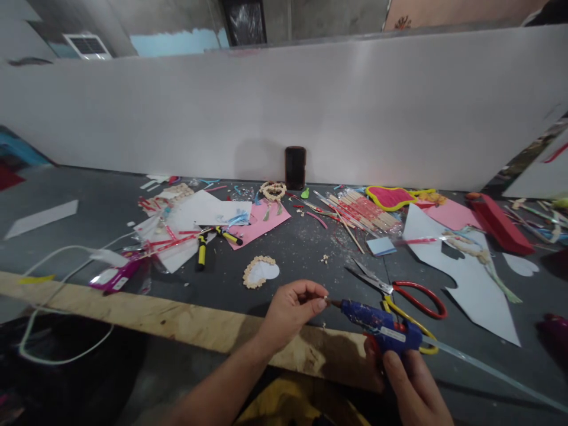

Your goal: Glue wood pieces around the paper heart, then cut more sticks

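blue glue gun [381, 326]: up over the tabletop [302, 248]'s near edge, nozzle [334, 302] right by the left hand [293, 307]
right hand [410, 378]: wrapped round the grip
left hand: pinching a tiny pale bit [326, 297], can't tell what
white paper heart [262, 272]: on the tabletop past the left hand, partly edged in pale pieces [254, 283]
burn risk: nozzle's probably hot, one slip could get a fingertip

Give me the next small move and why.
Probably bring the small pale piece to the bare right side of the white heart: the left hand holds it by the nozzle of the glue gun, and pale pieces line the heart's left side.
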Motion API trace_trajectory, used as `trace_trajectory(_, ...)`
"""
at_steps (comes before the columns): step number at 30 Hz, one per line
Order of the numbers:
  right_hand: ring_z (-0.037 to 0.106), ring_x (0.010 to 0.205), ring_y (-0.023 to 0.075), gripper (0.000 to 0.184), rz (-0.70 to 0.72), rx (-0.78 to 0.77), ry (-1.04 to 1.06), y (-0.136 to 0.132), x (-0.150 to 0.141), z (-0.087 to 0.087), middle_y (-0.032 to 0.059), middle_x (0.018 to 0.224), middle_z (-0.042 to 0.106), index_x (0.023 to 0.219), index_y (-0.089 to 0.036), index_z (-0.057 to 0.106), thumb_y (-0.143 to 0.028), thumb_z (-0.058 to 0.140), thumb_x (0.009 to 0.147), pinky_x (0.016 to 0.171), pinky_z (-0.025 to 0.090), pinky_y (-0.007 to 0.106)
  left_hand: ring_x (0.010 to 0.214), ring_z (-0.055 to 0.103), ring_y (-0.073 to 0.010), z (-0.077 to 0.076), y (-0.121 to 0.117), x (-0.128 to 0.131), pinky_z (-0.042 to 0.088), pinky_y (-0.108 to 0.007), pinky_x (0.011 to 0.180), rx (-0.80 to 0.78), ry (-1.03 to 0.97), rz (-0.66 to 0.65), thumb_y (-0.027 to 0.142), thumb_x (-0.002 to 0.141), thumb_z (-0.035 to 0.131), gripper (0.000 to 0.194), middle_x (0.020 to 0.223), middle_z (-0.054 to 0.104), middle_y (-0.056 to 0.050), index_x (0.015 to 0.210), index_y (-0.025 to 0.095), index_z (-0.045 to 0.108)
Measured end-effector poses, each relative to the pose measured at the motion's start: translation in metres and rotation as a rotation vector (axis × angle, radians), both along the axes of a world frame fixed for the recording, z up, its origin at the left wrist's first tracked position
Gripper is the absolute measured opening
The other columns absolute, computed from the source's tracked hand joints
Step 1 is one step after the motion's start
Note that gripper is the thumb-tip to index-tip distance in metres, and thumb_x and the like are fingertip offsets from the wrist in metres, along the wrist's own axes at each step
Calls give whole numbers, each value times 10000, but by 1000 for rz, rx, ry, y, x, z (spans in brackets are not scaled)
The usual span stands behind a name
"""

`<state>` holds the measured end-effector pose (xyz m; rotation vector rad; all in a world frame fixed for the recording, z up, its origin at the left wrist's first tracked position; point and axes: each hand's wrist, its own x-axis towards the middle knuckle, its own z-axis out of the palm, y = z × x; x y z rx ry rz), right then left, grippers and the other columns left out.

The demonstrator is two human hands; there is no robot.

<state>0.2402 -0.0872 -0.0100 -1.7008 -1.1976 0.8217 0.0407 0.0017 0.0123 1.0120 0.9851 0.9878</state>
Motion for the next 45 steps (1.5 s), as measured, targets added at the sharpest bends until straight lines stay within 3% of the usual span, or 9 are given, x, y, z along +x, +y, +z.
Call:
trace_trajectory(7, 610, 680, 162, 273, 61, 23, -9, -1, 3, -5, 23, 728, 660, 828, -214, 615, -466, 538, 756, 638, 508, 194, 627, 480, -76, -1, -1, -1, 361, -183, 595, 10, -9, -8, 234, 680, 688, 157, 691, 594, -2, 797, 134, 654)
trace_trajectory(16, 616, 656, 161, 288, 27, 35, -8, 1, -5, 6, 19, 699, 662, 831, -212, 618, -475, 533, 751, 604, 511, 186, 645, 511, -87, 1, -1, 0, 385, -186, 620, -14, -2, 11, 256, 663, 698, 190, 695, 598, 2, 802, 147, 626)
trace_trajectory(20, 612, 646, 162, 267, 33, 23, -12, 0, -2, 1, 6, 646, 635, 779, -221, 597, -477, 528, 750, 607, 513, 189, 619, 499, -81, 1, -1, 0, 375, -182, 595, -14, 33, 9, 258, 670, 689, 169, 670, 589, 7, 774, 142, 624)
trace_trajectory(26, 615, 718, 176, 264, 23, -7, -25, -2, 1, -6, 17, 738, 658, 751, -224, 578, -485, 543, 730, 658, 510, 203, 598, 473, -71, 0, -1, 0, 357, -177, 567, 3, 56, 1, 246, 675, 682, 147, 652, 569, 13, 757, 136, 628)
trace_trajectory(32, 568, 603, 137, 253, 85, -17, -29, -3, 4, -5, -6, 624, 589, 727, -213, 570, -461, 531, 758, 605, 491, 173, 589, 465, -68, 2, -3, 0, 352, -176, 560, -22, 49, -2, 239, 667, 685, 142, 647, 570, 12, 744, 134, 628)
trace_trajectory(40, 568, 619, 137, 268, 63, -18, 2, -5, 1, -3, -4, 640, 600, 724, -216, 570, -478, 530, 760, 608, 495, 171, 594, 476, -75, 1, -2, 0, 356, -183, 564, -7, 45, 5, 254, 666, 684, 151, 651, 582, 10, 754, 140, 638)
trace_trajectory(45, 613, 732, 170, 267, 49, -19, 21, -4, -1, 1, 23, 770, 665, 824, -219, 583, -473, 534, 758, 673, 510, 200, 604, 499, -88, 3, -3, 1, 370, -192, 578, -23, 44, 15, 271, 656, 690, 163, 657, 600, 3, 742, 143, 635)
